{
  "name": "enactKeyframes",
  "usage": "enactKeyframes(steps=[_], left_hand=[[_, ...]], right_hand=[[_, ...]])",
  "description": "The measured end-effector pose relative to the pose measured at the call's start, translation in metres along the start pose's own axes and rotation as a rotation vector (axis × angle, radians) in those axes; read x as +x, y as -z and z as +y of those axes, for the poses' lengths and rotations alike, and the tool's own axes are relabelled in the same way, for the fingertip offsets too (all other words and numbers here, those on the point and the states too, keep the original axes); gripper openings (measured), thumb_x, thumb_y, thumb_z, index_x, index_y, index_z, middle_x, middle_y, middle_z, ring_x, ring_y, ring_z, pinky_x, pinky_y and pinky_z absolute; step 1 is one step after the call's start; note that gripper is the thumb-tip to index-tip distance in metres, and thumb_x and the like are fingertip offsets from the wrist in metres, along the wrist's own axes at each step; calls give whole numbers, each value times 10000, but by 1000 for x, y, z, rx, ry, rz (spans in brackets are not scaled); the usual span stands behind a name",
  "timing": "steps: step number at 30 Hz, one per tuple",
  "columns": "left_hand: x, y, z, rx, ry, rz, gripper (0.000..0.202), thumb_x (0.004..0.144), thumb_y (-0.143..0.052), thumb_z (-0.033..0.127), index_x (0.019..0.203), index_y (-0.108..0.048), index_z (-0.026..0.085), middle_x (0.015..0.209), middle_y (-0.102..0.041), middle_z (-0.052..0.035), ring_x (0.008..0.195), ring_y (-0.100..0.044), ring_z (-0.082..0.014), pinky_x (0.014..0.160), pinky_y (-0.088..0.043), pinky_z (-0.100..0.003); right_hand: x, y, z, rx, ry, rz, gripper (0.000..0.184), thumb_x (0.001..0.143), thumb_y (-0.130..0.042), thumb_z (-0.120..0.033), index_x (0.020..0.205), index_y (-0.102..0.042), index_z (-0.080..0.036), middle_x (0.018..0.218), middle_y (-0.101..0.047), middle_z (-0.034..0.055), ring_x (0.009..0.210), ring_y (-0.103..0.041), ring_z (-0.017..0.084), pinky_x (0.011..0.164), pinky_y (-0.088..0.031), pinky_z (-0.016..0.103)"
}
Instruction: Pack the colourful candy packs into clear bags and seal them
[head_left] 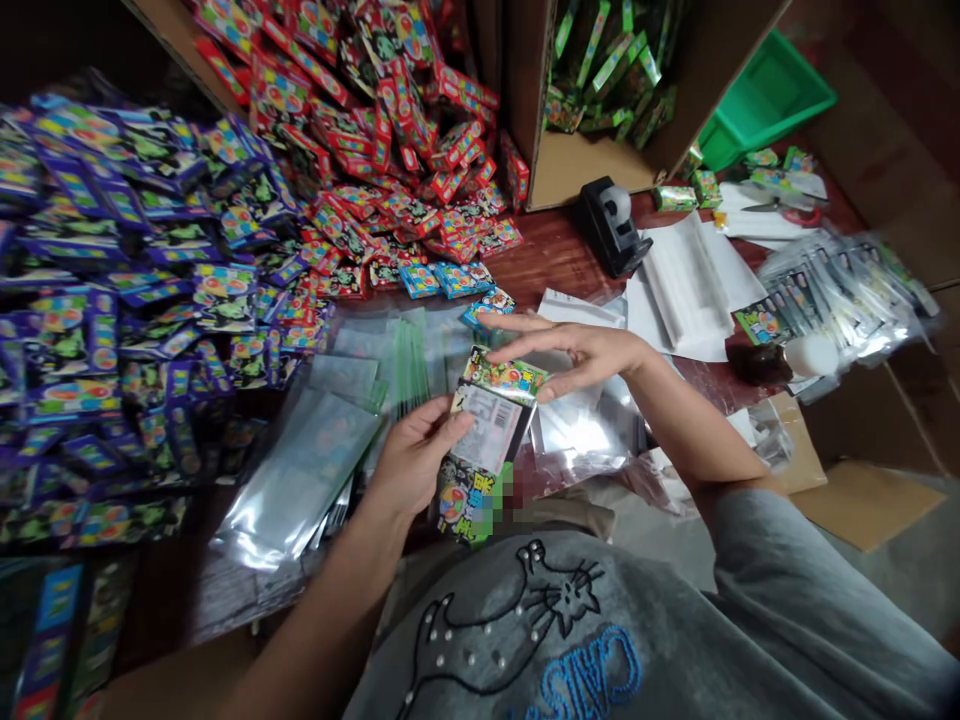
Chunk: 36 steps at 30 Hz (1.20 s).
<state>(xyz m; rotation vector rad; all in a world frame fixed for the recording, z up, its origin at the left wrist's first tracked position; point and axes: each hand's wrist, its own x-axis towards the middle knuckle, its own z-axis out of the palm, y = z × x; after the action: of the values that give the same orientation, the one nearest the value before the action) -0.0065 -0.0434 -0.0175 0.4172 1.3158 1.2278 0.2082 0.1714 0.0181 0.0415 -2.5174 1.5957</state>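
My left hand [420, 450] is closed around a clear plastic bag [491, 437], its thumb pressed on the front. A white label with a barcode and colourful printed packaging show through the bag. At its upper end sits a small green box [514, 378] with bright round pictures; whether it is fully inside I cannot tell. Over that box, my right hand [581, 355] has its fingers stretched and spread, with the fingertips and thumb close to the box's edges. Beside my left hand lie stacked clear bags [326, 440] with green edges.
Purple boxes [142, 240] are heaped on the left, red ones [375, 130] behind. Several blue boxes [446, 279] lie near the middle. A tape dispenser [611, 225], a cardboard carton [592, 165], a green bin [772, 100], scissors [799, 214] and filled bags [847, 290] occupy the right.
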Motion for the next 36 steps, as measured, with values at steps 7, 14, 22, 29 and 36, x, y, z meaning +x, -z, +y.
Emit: enactKeyframes(steps=[7,14,22,29,36], left_hand=[[-12,-12,-2,-14,-191,152,513,774,-942,566,1103,-766,214,1040,-840,-53,887,-786,-208,811,-653,-333],[-31,5,-25,166,-230,153,578,864,-882,481,1324,-638,230,1181,-807,-83,1001,-788,-212,854,-659,-329],[-29,35,-17,303,-361,94,680,879,-861,445,1437,-506,291,1169,-789,-55,1011,-792,-207,871,-666,-339],[-25,32,-21,365,-334,145,685,891,-862,486,1444,-523,266,1295,-773,-96,1054,-792,-223,879,-662,-338],[-11,39,-26,381,-295,111,336,990,-746,499,1190,-693,233,1374,-759,-103,1220,-744,-226,1018,-615,-354]], right_hand=[[13,-35,-19,-207,11,515,439,1076,-692,-479,1431,-741,-225,1263,-697,101,1196,-640,217,1124,-525,460],[10,-71,-3,-171,-20,421,339,1110,-634,-420,1328,-787,-209,1159,-727,96,1069,-689,200,999,-600,422],[8,-130,-12,92,-229,651,496,1026,-749,-520,1387,-597,-216,1369,-640,117,1121,-727,196,974,-645,388],[17,-165,-3,432,-327,840,466,987,-773,-535,1310,-628,-232,1158,-752,55,973,-748,162,932,-659,365],[1,-155,4,410,-323,735,359,1013,-740,-456,1252,-647,-206,1357,-708,109,1106,-715,169,1009,-629,381]])
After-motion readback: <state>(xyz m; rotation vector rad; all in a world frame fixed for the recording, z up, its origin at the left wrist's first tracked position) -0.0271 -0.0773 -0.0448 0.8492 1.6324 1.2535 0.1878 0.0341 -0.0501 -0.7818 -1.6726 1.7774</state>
